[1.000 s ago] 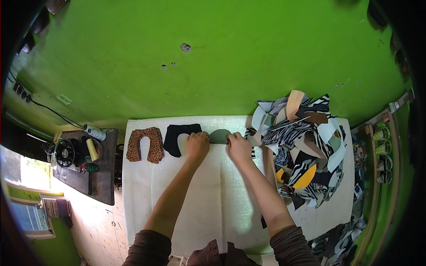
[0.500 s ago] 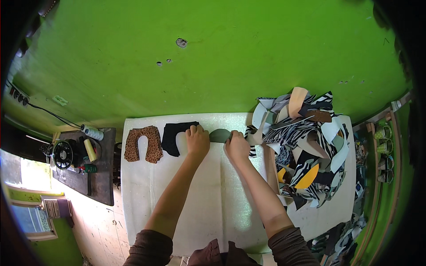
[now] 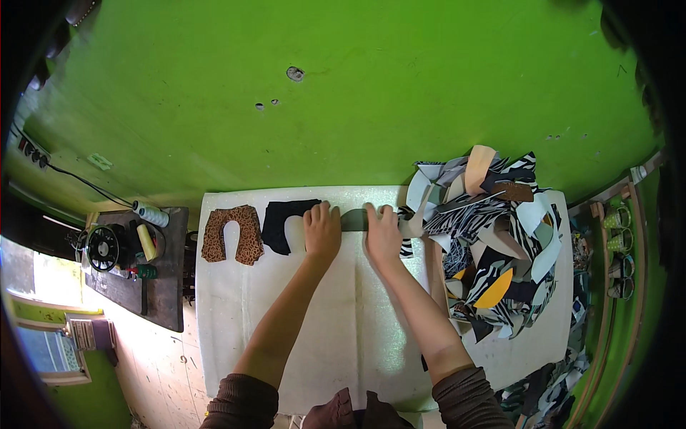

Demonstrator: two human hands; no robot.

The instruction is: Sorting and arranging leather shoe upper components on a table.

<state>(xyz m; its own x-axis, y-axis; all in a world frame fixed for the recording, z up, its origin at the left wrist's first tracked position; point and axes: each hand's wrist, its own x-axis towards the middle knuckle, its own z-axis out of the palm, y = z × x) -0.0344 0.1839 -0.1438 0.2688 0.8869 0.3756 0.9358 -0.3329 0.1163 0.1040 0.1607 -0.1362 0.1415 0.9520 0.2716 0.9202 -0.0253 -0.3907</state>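
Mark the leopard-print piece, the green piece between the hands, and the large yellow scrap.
Leopard-print piece (image 3: 232,214): head view, top of its arch.
Green piece (image 3: 354,221): head view, its visible middle.
Large yellow scrap (image 3: 494,289): head view, its middle.

A small sewing workshop: offcuts (image 3: 493,239) heaped at the right of the frame, U-shaped leopard-print pieces (image 3: 232,214) stacked on the white worktable (image 3: 314,336), and, at the left, a thread cone (image 3: 151,214) beside what seems, in shadow, to be a sewing machine (image 3: 103,247). Shoes (image 3: 619,241) line a wooden rack (image 3: 637,243) at far right.
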